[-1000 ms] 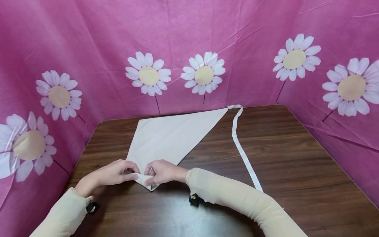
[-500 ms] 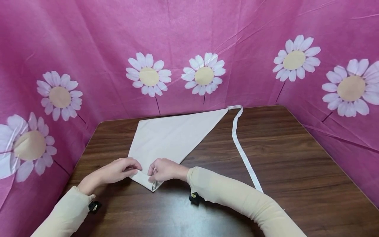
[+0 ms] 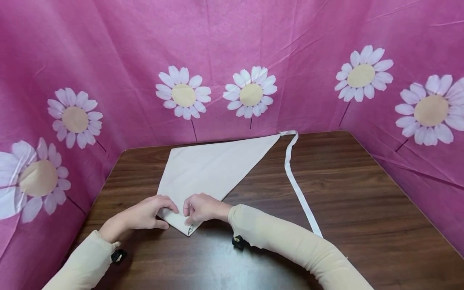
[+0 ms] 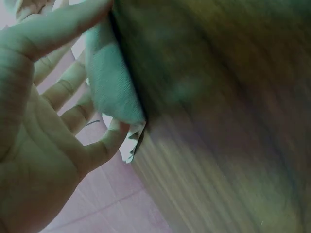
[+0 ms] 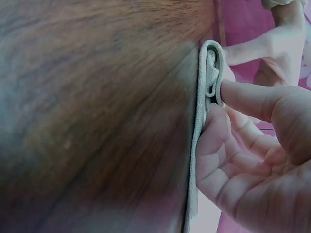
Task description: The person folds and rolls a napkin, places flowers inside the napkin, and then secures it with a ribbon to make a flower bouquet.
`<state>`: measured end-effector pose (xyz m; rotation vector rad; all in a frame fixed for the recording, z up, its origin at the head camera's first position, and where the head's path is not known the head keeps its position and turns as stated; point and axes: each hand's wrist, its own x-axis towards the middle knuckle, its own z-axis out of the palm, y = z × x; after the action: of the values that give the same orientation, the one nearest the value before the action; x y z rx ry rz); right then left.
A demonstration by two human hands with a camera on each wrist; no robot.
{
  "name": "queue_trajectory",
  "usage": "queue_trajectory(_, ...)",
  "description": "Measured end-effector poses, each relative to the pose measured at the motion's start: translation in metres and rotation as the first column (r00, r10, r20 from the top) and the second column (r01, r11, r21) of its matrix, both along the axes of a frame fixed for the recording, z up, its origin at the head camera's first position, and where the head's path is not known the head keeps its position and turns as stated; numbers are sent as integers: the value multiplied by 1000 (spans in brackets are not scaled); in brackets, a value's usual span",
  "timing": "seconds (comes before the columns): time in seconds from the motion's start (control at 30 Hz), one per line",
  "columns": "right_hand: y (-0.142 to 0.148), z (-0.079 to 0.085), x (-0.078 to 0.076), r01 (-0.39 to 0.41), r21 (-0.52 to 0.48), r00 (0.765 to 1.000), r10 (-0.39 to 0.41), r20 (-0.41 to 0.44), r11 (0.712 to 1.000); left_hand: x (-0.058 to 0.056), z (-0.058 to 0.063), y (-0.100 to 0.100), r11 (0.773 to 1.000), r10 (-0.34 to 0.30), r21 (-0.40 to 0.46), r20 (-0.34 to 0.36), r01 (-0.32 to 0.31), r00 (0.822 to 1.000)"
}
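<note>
A cream apron-like cloth (image 3: 203, 167) lies flat on the table, its near end rolled over into a narrow fold. My left hand (image 3: 146, 213) spans the left part of this fold, fingers arched over the top and thumb along the near edge. In the left wrist view, the fingers of the left hand (image 4: 53, 107) lie behind the cloth's edge (image 4: 114, 77). At the fold's right end, my right hand (image 3: 204, 209) pinches the cloth. The right wrist view shows the rolled layers (image 5: 211, 73) end-on between thumb and curled index finger of the right hand (image 5: 252, 165).
A white strap (image 3: 299, 189) runs from the cloth's far right corner toward the right forearm on the brown wooden table (image 3: 344, 181). Behind and beside the table hangs a pink curtain (image 3: 224, 32) with daisies.
The near edge has been rolled further over, and the fold is wider and flatter. My left hand has slid slightly right, its thumb now apart from its fingers. The right hand has shifted slightly right.
</note>
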<state>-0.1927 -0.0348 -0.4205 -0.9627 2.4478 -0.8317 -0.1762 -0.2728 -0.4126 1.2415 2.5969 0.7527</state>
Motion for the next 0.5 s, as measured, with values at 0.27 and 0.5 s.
queue_trajectory(0.27,0,-1,0,13,50,999,-15,50,999,-4,-3,1,1000,3,8,5,-3,1000)
queue_trajectory(0.5,-4,-1,1,30,86,999,-32,21,996,-5,-3,0,999,-7,33,20,7,1000)
